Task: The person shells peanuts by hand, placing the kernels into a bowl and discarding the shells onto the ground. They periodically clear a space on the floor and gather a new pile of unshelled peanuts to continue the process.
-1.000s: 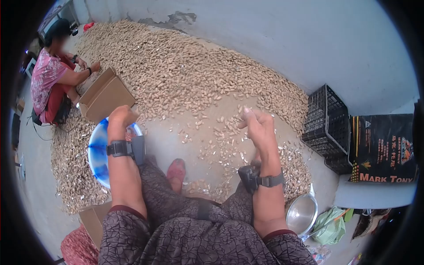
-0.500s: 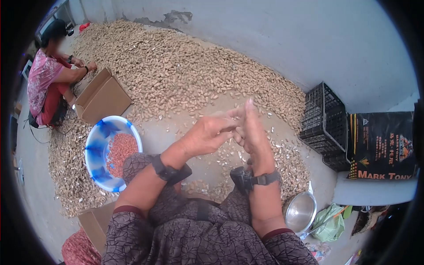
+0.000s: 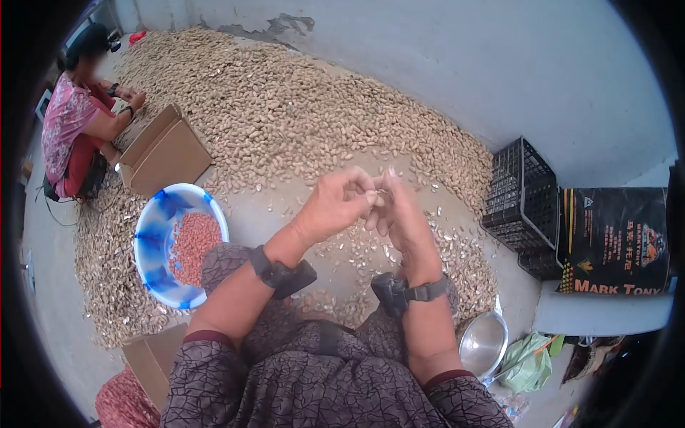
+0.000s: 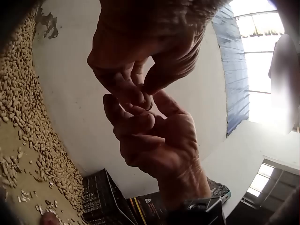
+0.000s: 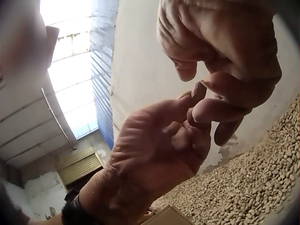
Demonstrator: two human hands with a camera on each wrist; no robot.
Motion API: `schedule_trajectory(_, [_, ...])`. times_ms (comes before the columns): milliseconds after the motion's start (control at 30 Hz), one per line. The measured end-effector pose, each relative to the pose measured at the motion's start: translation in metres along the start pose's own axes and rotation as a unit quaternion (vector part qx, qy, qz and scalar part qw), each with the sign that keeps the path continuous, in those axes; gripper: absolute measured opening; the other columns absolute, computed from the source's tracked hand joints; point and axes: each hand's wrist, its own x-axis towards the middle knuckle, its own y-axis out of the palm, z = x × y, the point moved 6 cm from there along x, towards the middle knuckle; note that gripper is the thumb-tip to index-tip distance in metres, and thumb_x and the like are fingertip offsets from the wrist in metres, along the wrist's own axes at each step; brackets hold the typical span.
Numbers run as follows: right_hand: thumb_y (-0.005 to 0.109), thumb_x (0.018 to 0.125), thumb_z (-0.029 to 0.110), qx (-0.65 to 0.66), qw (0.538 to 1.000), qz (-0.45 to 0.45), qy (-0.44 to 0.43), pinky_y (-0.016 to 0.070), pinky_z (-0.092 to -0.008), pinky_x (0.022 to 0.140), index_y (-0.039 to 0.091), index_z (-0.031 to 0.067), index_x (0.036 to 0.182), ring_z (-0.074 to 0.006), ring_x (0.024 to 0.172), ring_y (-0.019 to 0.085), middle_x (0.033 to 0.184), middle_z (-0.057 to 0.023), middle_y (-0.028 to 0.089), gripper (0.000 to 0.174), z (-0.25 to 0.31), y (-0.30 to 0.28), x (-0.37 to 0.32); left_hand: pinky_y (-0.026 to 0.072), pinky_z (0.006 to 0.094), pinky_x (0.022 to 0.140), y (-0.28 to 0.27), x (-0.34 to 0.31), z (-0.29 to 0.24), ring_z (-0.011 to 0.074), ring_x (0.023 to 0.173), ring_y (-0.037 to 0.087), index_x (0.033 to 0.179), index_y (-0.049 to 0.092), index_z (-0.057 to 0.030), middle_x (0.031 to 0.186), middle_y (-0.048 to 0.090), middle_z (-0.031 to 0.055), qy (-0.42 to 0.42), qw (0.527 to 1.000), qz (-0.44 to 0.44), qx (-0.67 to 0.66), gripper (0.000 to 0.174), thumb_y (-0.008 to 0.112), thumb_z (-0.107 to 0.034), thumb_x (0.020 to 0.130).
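Looking left to right, the cardboard box [image 3: 175, 157] sits out at 10 o'clock of the hands, and the blue-and-white basin [image 3: 150, 250] with reddish kernels [image 3: 196, 246] is around 9, beside the left knee, probably so it's an easy reach. The peanut heap [image 3: 307, 107] spreads across 12, likely handy for grabbing too. Metal bowl's [image 3: 484, 346] down at 5, black crate [image 3: 524, 192] at 3, I'd guess just parked out of the way.

Both hands meet up front, likely because something that small needs fingertips. The left hand's [image 3: 325, 210] grip is pinching a small brown nut [image 5: 199, 91], which sits right at the tips, about 1 o'clock from that palm in the right wrist view. The right hand's [image 3: 410, 225] grip is curled in close, nut at its 7 o'clock, but can't tell if it's pinching too.
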Motion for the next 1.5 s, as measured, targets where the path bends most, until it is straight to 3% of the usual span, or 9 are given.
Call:
schedule_trajectory(67, [0.047, 0.085, 0.035, -0.028, 0.994, -0.038, -0.096, 0.0336, -0.0166, 0.038, 0.056, 0.0026, 0.086, -0.0054, 0.049, 0.049, 0.063, -0.0022, 0.055, 0.034, 0.017, -0.003, -0.005, 0.0429, 0.0201, 0.053, -0.011, 0.003, 0.009, 0.0073, 0.062, 0.054, 0.092, 0.052, 0.0005, 0.073, 0.057, 0.0037, -0.03, 0.99, -0.04, -0.132, 0.014, 0.051, -0.006, 0.08])
schedule_trajectory(100, [0.047, 0.085, 0.035, -0.029, 0.994, -0.036, -0.095, 0.0336, -0.0166, 0.038, 0.056, 0.0026, 0.086, -0.0054, 0.049, 0.049, 0.063, -0.0022, 0.055, 0.034, 0.016, -0.004, -0.006, 0.0429, 0.0201, 0.053, -0.012, 0.003, 0.009, 0.0073, 0.062, 0.054, 0.092, 0.052, 0.0005, 0.073, 0.057, 0.0037, -0.03, 0.99, -0.043, -0.133, 0.014, 0.051, -0.006, 0.08])
schedule_trajectory(167, [0.058, 0.079, 0.018, -0.052, 0.99, -0.038, -0.128, 0.0365, -0.0164, 0.044, 0.057, 0.0019, 0.086, -0.005, 0.053, 0.051, 0.067, -0.0025, 0.058, 0.017, 0.017, -0.006, -0.01, 0.0438, 0.0199, 0.054, -0.009, 0.003, 0.011, 0.0081, 0.063, 0.055, 0.094, 0.053, 0.0012, 0.074, 0.057, 0.0042, -0.036, 0.975, -0.043, -0.217, 0.017, 0.049, -0.007, 0.08])
schedule_trajectory(300, [0.061, 0.077, 0.015, -0.066, 0.989, -0.068, -0.114, 0.0381, -0.0169, 0.046, 0.058, 0.0014, 0.083, -0.0048, 0.056, 0.052, 0.068, -0.0021, 0.059, 0.015, 0.011, -0.017, -0.008, 0.0477, 0.0217, 0.058, 0.0, 0.005, 0.02, 0.0107, 0.065, 0.057, 0.096, 0.052, 0.0023, 0.076, 0.059, 0.0067, -0.081, 0.969, 0.007, -0.233, 0.017, 0.048, -0.008, 0.082])
schedule_trajectory(533, [0.061, 0.077, 0.011, -0.023, 0.986, -0.07, -0.151, 0.0425, -0.0184, 0.052, 0.058, -0.0015, 0.086, -0.0073, 0.06, 0.054, 0.074, -0.004, 0.059, 0.016, 0.021, -0.02, -0.013, 0.0493, 0.0235, 0.061, 0.008, 0.002, 0.011, 0.0129, 0.069, 0.059, 0.093, 0.052, 0.0004, 0.079, 0.059, 0.0072, -0.07, 0.949, 0.066, -0.299, 0.015, 0.049, -0.012, 0.085])
schedule_trajectory(733, [0.062, 0.076, 0.009, 0.063, 0.99, 0.054, -0.113, 0.0418, -0.0192, 0.054, 0.055, -0.004, 0.097, -0.0079, 0.062, 0.052, 0.078, -0.004, 0.058, 0.026, 0.018, -0.01, -0.014, 0.0443, 0.0252, 0.076, 0.022, -0.002, 0.0, 0.0112, 0.085, 0.053, 0.118, 0.045, 0.0045, 0.102, 0.055, 0.0084, -0.022, 0.948, 0.13, -0.289, 0.036, 0.048, -0.011, 0.086])
schedule_trajectory(1133, [0.062, 0.075, 0.008, 0.124, 0.987, 0.055, -0.087, 0.0346, -0.0169, 0.042, 0.057, -0.0037, 0.091, -0.0057, 0.05, 0.047, 0.067, -0.0033, 0.056, 0.02, 0.012, -0.009, -0.015, 0.046, 0.0251, 0.073, 0.025, -0.004, -0.008, 0.0111, 0.08, 0.055, 0.117, 0.047, 0.0016, 0.091, 0.057, 0.0062, 0.006, 0.98, 0.138, -0.143, 0.033, 0.044, -0.007, 0.086])
schedule_trajectory(1367, [0.062, 0.076, 0.009, 0.146, 0.982, 0.049, -0.104, 0.0333, -0.0165, 0.04, 0.056, -0.005, 0.089, -0.0047, 0.047, 0.045, 0.066, -0.0038, 0.055, 0.02, 0.016, -0.009, -0.015, 0.0471, 0.0256, 0.073, 0.029, -0.004, -0.013, 0.0118, 0.077, 0.057, 0.121, 0.043, 0.0014, 0.092, 0.057, 0.0068, 0.031, 0.965, 0.137, -0.22, 0.037, 0.045, -0.007, 0.085])
schedule_trajectory(1500, [0.062, 0.076, 0.009, 0.165, 0.98, 0.062, -0.09, 0.034, -0.0162, 0.041, 0.056, -0.0052, 0.091, -0.0045, 0.05, 0.046, 0.067, -0.0037, 0.055, 0.022, 0.014, -0.008, -0.01, 0.0472, 0.026, 0.075, 0.027, -0.001, -0.017, 0.0132, 0.082, 0.057, 0.12, 0.043, 0.0025, 0.095, 0.058, 0.0074, -0.004, 0.968, 0.116, -0.222, 0.038, 0.046, -0.004, 0.083])
